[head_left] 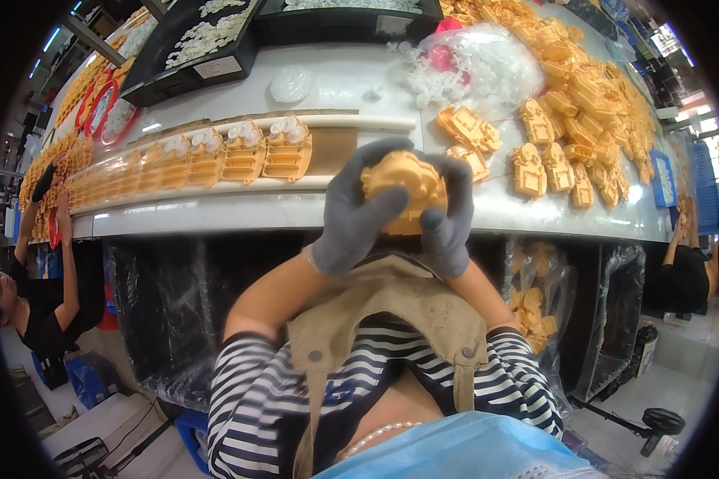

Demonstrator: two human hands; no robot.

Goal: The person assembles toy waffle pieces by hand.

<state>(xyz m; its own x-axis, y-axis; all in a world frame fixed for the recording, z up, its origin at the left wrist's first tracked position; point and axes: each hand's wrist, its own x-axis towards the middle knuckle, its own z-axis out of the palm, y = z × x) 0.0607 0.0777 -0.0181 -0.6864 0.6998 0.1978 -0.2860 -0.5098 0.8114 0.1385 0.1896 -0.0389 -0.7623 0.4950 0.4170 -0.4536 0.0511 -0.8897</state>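
Observation:
Between my two gloved hands, just over the table's front edge, is a yellow-orange plastic housing (405,177). My left hand (351,211) closes round its left side, thumb across the face. From the other side my right hand (453,215) grips it, fingers curled over the top right. The palms hide part of its outline. To the left, similar housings (286,154) stand in a long row on a rail, several topped with white plastic pieces (287,128). Loose housings (530,170) lie right of my hands, nearest the right one.
A big heap of housings (591,96) covers the table's right side, beside a see-through bag of white parts (479,64). Black bins (216,60) of white pieces stand at the back. Co-workers (44,279) sit left and right. Bagged housings (535,319) hang below the table.

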